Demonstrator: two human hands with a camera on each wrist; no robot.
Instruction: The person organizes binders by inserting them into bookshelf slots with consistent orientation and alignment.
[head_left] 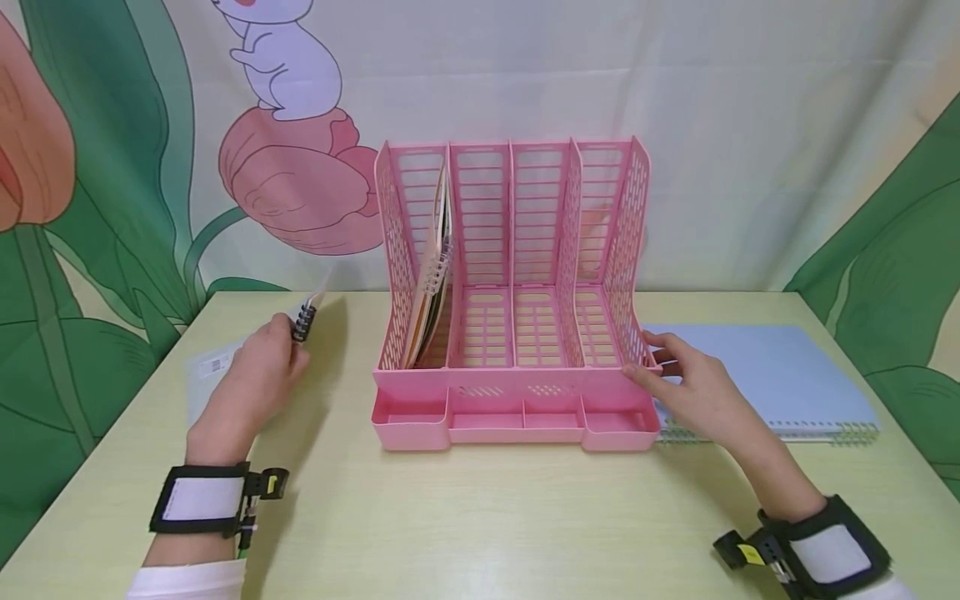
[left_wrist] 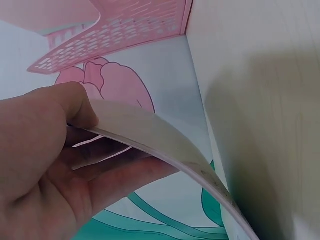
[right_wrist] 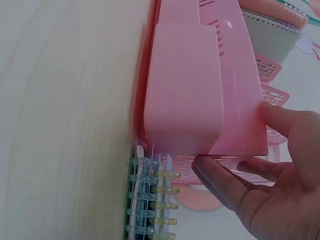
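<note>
My left hand (head_left: 258, 367) pinches a thin loose-leaf notebook (left_wrist: 165, 145) between thumb and fingers, left of the pink desk file organizer (head_left: 516, 379). The notebook's black binder rings (head_left: 303, 321) and a cover corner with a barcode label show in the head view; my hand hides the middle. In the left wrist view its pages bow. My right hand (head_left: 693, 387) holds the organizer's front right corner, thumb at the front edge and fingers against the side. Upright spiral notebooks (head_left: 431, 283) lean in the organizer's leftmost compartment.
Blue ring-bound notebooks (head_left: 765, 375) lie stacked on the table (head_left: 510, 525) right of the organizer, their rings (right_wrist: 150, 200) towards the near side. A printed curtain (head_left: 720, 150) hangs behind the table. Small trays (head_left: 483, 417) run along the organizer's front.
</note>
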